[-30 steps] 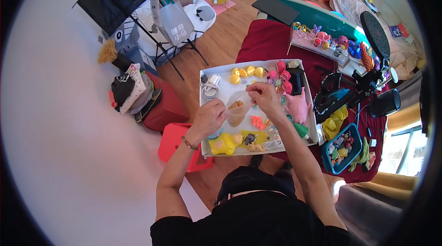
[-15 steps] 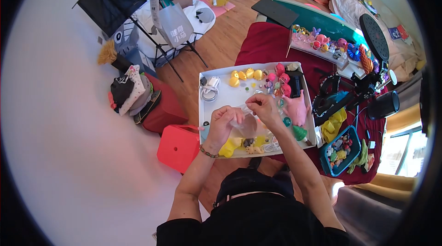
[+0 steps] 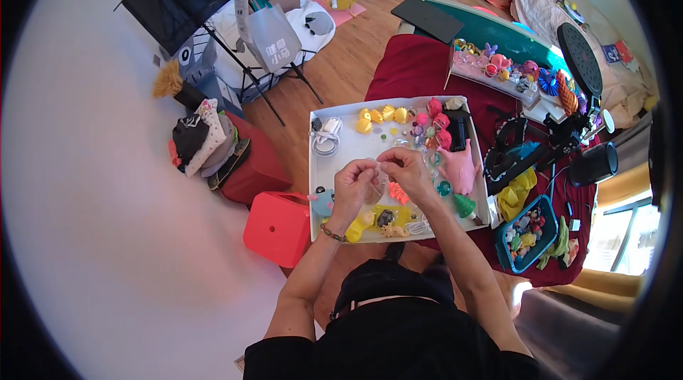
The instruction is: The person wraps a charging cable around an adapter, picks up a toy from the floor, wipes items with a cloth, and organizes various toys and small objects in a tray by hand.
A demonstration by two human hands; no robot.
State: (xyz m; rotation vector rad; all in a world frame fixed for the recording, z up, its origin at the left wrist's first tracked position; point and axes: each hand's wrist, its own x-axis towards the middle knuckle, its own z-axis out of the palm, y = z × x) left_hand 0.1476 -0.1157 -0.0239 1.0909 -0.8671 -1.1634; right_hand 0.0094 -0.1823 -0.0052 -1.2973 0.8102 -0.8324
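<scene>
Both hands are raised over a white shallow box (image 3: 339, 162) of small toys. My left hand (image 3: 354, 184), a bracelet on its wrist, pinches one edge of a small clear plastic bag (image 3: 375, 193). My right hand (image 3: 404, 172) pinches the bag's top edge close beside the left fingertips. The bag hangs below the fingers, and its contents are hard to make out. An orange-red toy (image 3: 398, 193) lies just under the right hand. To the right are a pink rubber animal (image 3: 459, 169) and a green cone-shaped toy (image 3: 464, 205).
Yellow toys (image 3: 388, 113) and a white coiled cable (image 3: 328, 137) lie along the box's far side. A red stool (image 3: 274, 227) stands left. On the dark red cloth at right are a blue basket (image 3: 506, 255) of toys and a black stand (image 3: 562, 135).
My hands have drawn closer together at the bag's top edge. The bag looks narrower, and the orange-red toy and a light blue item at the box's left are now more exposed.
</scene>
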